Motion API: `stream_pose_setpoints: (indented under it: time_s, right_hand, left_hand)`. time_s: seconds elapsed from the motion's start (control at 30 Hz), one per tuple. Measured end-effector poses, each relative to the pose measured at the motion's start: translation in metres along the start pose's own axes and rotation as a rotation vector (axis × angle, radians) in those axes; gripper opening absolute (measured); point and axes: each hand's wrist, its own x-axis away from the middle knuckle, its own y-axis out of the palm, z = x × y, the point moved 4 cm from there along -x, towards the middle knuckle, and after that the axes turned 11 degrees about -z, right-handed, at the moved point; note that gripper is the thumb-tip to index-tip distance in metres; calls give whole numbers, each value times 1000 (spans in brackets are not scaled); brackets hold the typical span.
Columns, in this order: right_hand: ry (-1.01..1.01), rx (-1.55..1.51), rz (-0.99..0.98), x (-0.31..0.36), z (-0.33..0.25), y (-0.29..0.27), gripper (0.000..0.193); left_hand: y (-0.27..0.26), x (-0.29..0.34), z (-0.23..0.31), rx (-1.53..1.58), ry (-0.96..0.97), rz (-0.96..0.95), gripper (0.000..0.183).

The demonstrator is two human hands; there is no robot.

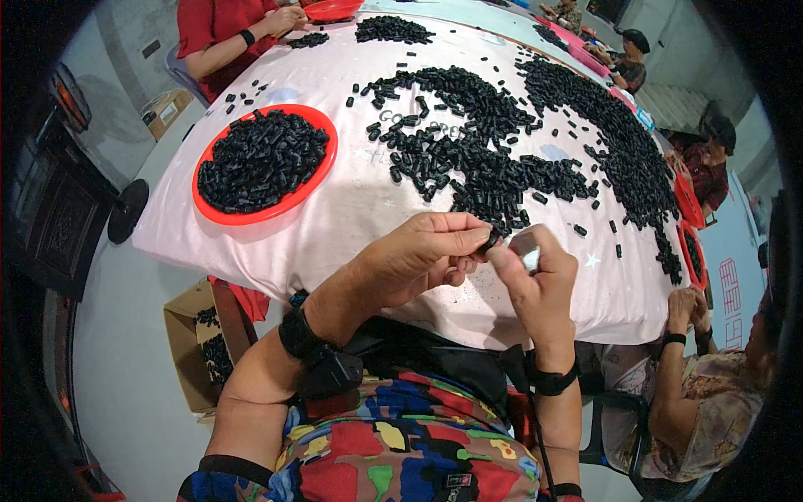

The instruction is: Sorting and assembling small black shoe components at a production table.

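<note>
My left hand [418,255] pinches a small black cylindrical part [490,240] between thumb and fingers, over the near edge of the table. Close against it, my right hand [542,289] is closed, its thumb tip at the part. Something pale and shiny [530,258] shows inside the curled right fingers, too small and blurred to name. Just beyond both hands lies a loose heap of similar black parts [477,167]. To the left stands a round red basin [333,159], heaped with more of these parts.
A pale pink cloth [335,226] covers the table. A larger pile of black parts [619,134] runs along the right side. People sit around; a co-worker's hands [687,308] are at the right edge. A cardboard box [180,335] stands on the floor at left.
</note>
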Motion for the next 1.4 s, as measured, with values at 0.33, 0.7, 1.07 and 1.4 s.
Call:
stream_pose_setpoints:
  time_s: [0.33,0.7,1.07,1.4]
  right_hand:
    - [-109,-125,62,-2,-2,-1,18]
    - [-21,-121,53,0,-5,2,19]
    - [17,-50,-33,-2,6,2,28]
    - [-22,69,-3,-2,7,4,35]
  left_hand:
    - [0,1,7,10,74,3,25]
    - [0,-3,4,-143,198,37,25]
    - [5,-2,3,-189,139,-2,25]
    - [5,-1,2,-197,120,4,25]
